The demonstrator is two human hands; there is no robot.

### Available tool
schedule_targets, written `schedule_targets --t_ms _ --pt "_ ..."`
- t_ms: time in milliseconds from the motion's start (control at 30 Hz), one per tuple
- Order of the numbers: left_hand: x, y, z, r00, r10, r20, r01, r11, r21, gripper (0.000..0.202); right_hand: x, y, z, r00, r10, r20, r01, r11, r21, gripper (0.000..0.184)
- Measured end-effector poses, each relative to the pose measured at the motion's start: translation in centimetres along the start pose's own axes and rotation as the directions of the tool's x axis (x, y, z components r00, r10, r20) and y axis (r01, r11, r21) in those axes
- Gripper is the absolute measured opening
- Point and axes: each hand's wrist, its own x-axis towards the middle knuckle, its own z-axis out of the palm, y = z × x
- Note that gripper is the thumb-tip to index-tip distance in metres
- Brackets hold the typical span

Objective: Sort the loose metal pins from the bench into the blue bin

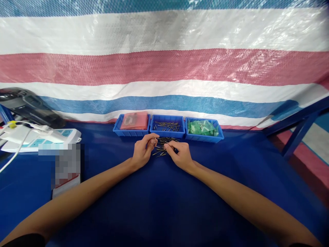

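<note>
A loose pile of thin brass-coloured pins (162,142) lies on the blue table cover, just in front of three small blue bins. My left hand (143,151) rests at the left edge of the pile with thumb and fingers pinched together on a pin. At the pile's right side, my right hand (180,154) has its fingertips pinched on another pin. The middle bin (167,132) holds more of the same pins.
The left bin (131,130) holds orange-tinted bags, the right bin (204,135) greenish bags. A white power strip (38,137) with cables and a dark device (28,104) sit at far left. A striped tarp hangs behind. Blue frame legs (299,132) stand at right.
</note>
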Motion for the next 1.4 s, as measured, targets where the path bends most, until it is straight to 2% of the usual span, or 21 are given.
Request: schedule_targets --t_ms 200,667,867,1067,1167,1300,1400 --pt "0.1 0.2 -0.2 1.0 -0.01 0.016 0.008 0.996 0.087 0.024 0.0 0.0 0.0 1.0 -0.018 0.003 0.018 1.0 -0.005 0.035" --pt "0.4 0.6 -0.4 0.998 0.067 0.015 -0.069 0.972 0.225 0.025 0.0 0.1 0.1 0.999 -0.033 0.007 0.033 0.999 0.014 0.033" --pt "0.6 0.6 -0.3 0.993 0.113 -0.016 -0.107 0.971 0.215 0.022 0.0 -0.1 0.0 0.999 -0.03 0.012 0.03 1.0 0.001 0.033" --pt "1.0 0.9 -0.3 0.98 0.192 0.042 -0.197 0.966 0.17 0.016 0.0 -0.1 0.0 1.0 -0.021 -0.02 0.022 1.0 0.021 0.024" --pt "1.0 0.8 -0.2 0.985 0.168 0.043 -0.173 0.97 0.171 0.015 0.0 -0.1 -0.1 0.999 -0.021 -0.047 0.023 0.998 0.051 0.017" --pt "0.7 0.5 -0.1 0.994 0.108 0.034 -0.112 0.98 0.166 0.016 -0.2 0.1 -0.1 0.997 -0.05 -0.057 0.055 0.994 0.093 0.018" --pt "0.5 0.4 -0.1 0.994 0.106 0.027 -0.11 0.977 0.181 0.014 -0.2 0.3 0.1 0.996 -0.065 -0.063 0.071 0.992 0.102 0.018"
